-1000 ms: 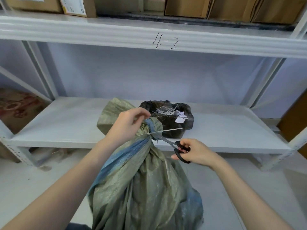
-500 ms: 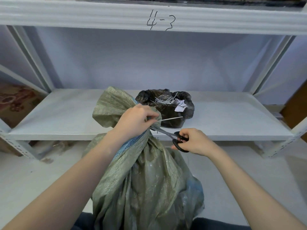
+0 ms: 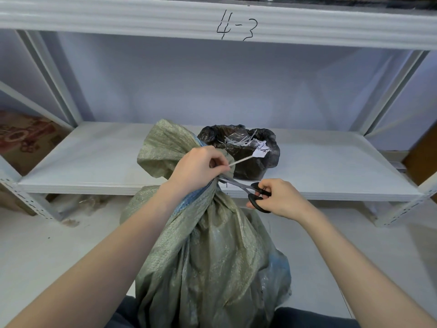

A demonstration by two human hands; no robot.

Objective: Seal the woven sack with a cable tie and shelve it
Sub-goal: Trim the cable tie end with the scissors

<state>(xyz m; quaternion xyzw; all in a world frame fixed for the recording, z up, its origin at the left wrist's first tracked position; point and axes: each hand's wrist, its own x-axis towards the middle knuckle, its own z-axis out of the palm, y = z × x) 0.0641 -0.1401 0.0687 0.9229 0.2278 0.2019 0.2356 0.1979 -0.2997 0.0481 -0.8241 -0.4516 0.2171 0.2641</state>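
A green woven sack [image 3: 212, 261] stands on the floor in front of the white shelf [image 3: 331, 171], its gathered neck level with the shelf edge. My left hand [image 3: 196, 171] grips the neck and pinches the white cable tie tail [image 3: 241, 159], which sticks out to the right. My right hand [image 3: 281, 197] holds black-handled scissors [image 3: 250, 192], their blades reaching to the neck just below the tail. The loop of the tie around the neck is hidden by my left hand.
A black plastic bag [image 3: 243, 147] holding white cable ties and a paper tag sits on the shelf behind the sack. The beam above is marked "4-3" [image 3: 236, 26]. Slanted shelf posts stand left and right; a patterned box [image 3: 21, 138] lies far left.
The scissors have closed in on the sack's neck. My left hand has shifted from holding the neck to pinching the tie tail, which now tilts upward. The view dropped slightly.
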